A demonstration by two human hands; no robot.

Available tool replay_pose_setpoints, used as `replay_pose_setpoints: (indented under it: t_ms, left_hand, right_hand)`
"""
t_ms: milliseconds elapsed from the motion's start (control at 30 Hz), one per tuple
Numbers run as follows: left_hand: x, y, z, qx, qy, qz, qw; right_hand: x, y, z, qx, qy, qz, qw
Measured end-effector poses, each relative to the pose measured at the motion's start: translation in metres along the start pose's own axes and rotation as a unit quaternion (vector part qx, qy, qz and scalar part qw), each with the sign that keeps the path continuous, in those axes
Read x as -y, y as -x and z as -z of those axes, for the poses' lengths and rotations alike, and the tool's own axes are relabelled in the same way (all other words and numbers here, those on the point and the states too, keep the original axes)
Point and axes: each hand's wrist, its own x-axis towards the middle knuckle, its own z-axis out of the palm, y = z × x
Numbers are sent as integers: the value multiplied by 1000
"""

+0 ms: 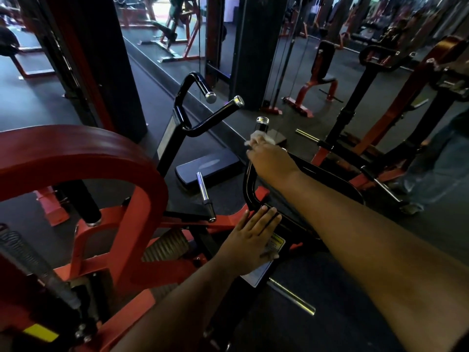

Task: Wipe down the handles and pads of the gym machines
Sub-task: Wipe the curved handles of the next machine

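The person leans over a red-framed gym machine, and the right hand (271, 161) is wrapped round a crumpled white cloth (258, 138), pinching it against the upright black metal handle with a chrome end cap (261, 125). The fingers curl about the bar with the cloth between palm and metal; the fingertips are hidden behind the bar.

What matters for the coming move is the line of that handle. Its long axis runs up and away from the grip: only a short stretch of bare black tube and the chrome cap stand just above the cloth, while the greater length drops below the hand and curves back toward the person's body. By my reading, a short stroke up would finish the tip, and a long pull down along the tube would cover the rest.

The left hand (251, 240) lies lower and nearer the body, fingers straight and spread flat, pressing on the black frame beside a yellow and white warning label (275, 246). It holds nothing and looks to be bracing.

A second pair of black bent handles with chrome caps (203, 107) stands beyond and to the left of the grip, well apart from either hand.
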Motion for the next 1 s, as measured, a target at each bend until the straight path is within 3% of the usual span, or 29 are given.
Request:
replay_pose_setpoints:
  t_ms: [100,167,233,300,367,467,600,733,900,1000]
  left_hand:
    - [1,-1,0,1,-3,-3,1000]
    - [1,-1,0,-6,-2,-5,1000]
    - [1,-2,-1,-12,2,-7,1000]
    - [0,-1,-2,-18,5,-8,1000]
    - [0,-2,-3,-26,3,-4,1000]
    - [-2,-1,-4,-33,7,-1,999]
    - [-1,-1,-7,-35,8,1,999]
    - [-1,0,-6,-43,14,-6,999]
    - [1,0,-11,-80,24,-21,996]
    - [2,-1,-10,-70,-14,-25,997]
  right_hand:
    - [15,23,-8,-6,42,110,993]
    - [16,36,-5,36,-8,176,984]
    - [9,34,5,26,-73,205,976]
    - [-2,14,16,-30,-110,190,975]
    - [-18,-15,23,-81,-77,127,986]
    - [-25,-45,28,-26,48,31,998]
    - [-3,-37,14,34,112,62,991]
    - [14,-20,-3,11,60,138,989]
    - [40,31,-21,117,-48,172,977]
    - [37,53,-30,162,-191,185,950]
